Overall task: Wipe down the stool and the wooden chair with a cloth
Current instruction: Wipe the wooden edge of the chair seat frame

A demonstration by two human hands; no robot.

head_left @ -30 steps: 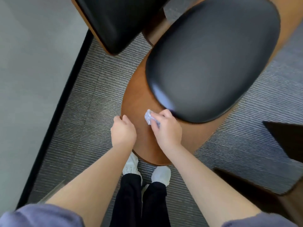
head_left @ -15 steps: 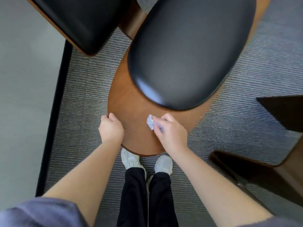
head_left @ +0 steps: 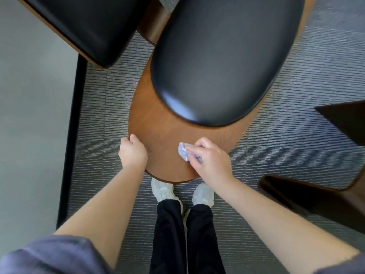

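Pale blue-grey crumpled cloth (head_left: pixel 184 153) is pinched under the curled fingers of your right hand (head_left: pixel 212 162) and pressed against the near end of a brown oval wooden panel (head_left: pixel 164 131). The knuckles face up, and the bare forearm runs back toward the lower right. Your left hand (head_left: pixel 133 153) grips the panel's left rim, thumb on top, fingers wrapped over the edge and hidden beneath. That forearm runs back to the lower left and ends in a purple-grey sleeve (head_left: pixel 49 256). The two hands are near each other but apart.

Beyond the cloth, a glossy black padded oval cushion (head_left: pixel 227 62) covers most of the panel. Whether this piece is the stool or the chair cannot be told. A second black cushion (head_left: pixel 85 26), edged in wood, sits at upper left. Grey ribbed carpet (head_left: pixel 106 107) lies underneath. Your white shoes (head_left: pixel 164 189) stand just below the panel's near edge. Dark brown wooden pieces (head_left: pixel 316 196) occupy the right side.
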